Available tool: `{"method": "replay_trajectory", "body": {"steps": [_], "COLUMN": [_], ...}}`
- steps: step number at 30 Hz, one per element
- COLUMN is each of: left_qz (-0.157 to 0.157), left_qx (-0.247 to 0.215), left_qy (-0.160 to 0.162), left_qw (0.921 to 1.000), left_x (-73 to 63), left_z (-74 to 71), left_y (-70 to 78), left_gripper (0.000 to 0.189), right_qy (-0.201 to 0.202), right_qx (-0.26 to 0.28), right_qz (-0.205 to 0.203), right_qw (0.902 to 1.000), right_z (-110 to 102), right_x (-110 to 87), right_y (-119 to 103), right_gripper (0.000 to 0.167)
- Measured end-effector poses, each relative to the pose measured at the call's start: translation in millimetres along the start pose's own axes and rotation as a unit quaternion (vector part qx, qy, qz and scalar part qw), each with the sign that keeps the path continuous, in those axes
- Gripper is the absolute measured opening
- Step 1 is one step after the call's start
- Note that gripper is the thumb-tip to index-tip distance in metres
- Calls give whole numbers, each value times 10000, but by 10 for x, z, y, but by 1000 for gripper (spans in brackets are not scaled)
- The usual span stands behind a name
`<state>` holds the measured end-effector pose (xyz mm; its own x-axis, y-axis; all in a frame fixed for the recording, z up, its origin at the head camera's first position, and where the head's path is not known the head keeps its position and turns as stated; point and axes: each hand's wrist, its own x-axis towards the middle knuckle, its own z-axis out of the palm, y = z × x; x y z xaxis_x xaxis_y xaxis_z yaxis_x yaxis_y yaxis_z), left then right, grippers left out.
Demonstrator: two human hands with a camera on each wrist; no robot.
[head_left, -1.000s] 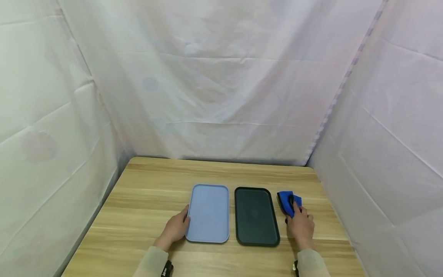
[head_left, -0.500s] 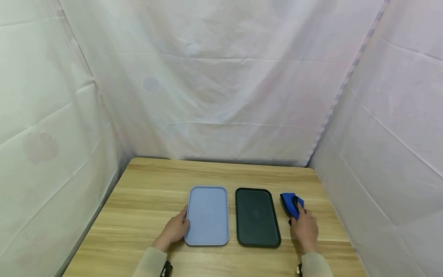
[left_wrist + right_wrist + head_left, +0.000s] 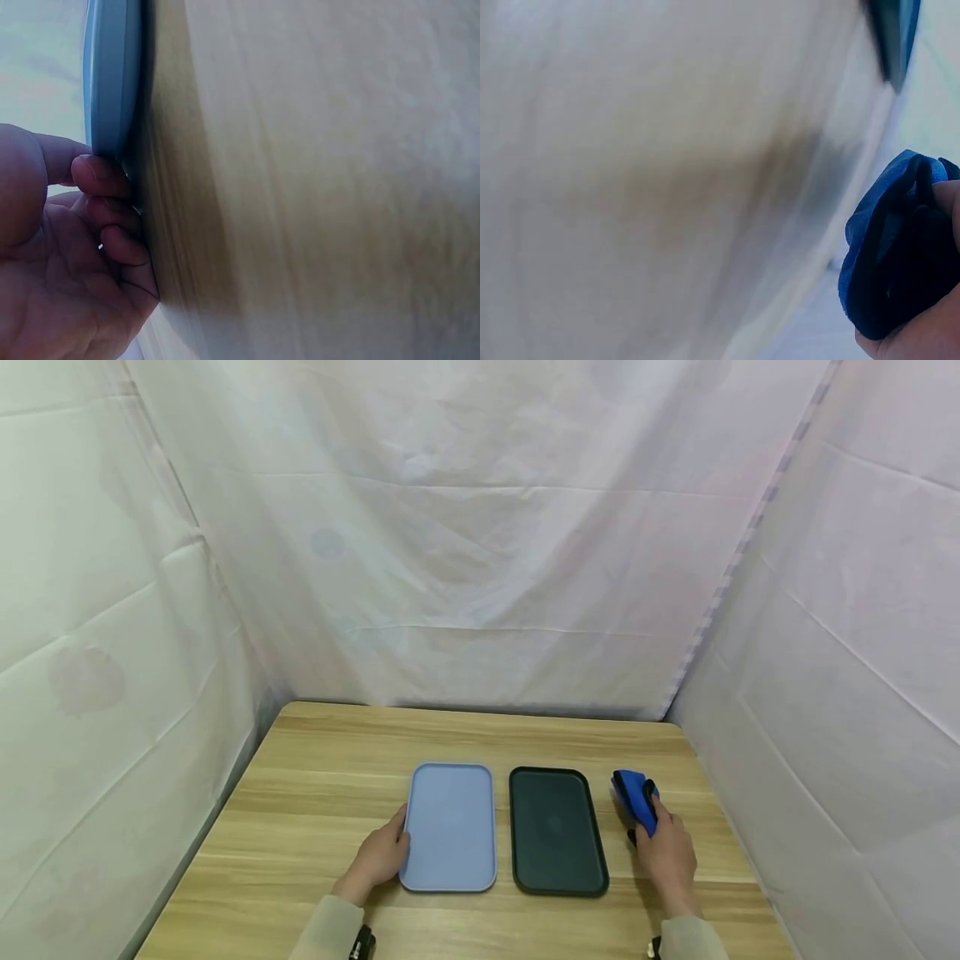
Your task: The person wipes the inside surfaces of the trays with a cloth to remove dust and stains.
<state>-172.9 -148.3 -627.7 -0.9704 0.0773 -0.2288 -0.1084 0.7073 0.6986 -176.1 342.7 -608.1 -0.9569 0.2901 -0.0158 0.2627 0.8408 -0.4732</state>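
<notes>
At the left edge of a light blue tray [image 3: 450, 827] my left hand [image 3: 380, 853] grips the rim. In the left wrist view its thumb and fingertips [image 3: 103, 177] meet at the tray's edge [image 3: 114, 75], close over the tabletop. My right hand [image 3: 667, 857] pinches a folded blue cloth item [image 3: 634, 793] with black edging and a black loop. A shadow shows on the table beside it. From the right wrist, the cloth [image 3: 900, 247] looks bunched, its dark inner side facing the camera.
A dark green tray [image 3: 557, 831] lies between the blue tray and the right hand. Both trays rest on a wood-grain table [image 3: 330, 760]. White curtains [image 3: 465, 543] hang behind the table and along both sides.
My right hand has raised the blue cloth item from the table and moved slightly right, turning it. The light blue tray has slid a little toward me and left with my left hand.
</notes>
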Motion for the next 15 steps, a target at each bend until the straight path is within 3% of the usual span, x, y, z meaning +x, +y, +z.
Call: {"method": "replay_trajectory", "body": {"steps": [5, 15], "left_qz": [-72, 36], "left_qx": [90, 90], "left_qy": [33, 4], "left_qw": [9999, 10000], "left_x": [5, -1], "left_z": [0, -3], "left_y": [-5, 15], "left_gripper": [57, 57], "right_qy": [296, 497], "right_qx": [184, 303], "right_qz": [-371, -939], "right_qw": [9987, 9939], "right_z": [-36, 50], "right_x": [-54, -180], "right_y": [-205, -685], "right_gripper": [66, 63]}}
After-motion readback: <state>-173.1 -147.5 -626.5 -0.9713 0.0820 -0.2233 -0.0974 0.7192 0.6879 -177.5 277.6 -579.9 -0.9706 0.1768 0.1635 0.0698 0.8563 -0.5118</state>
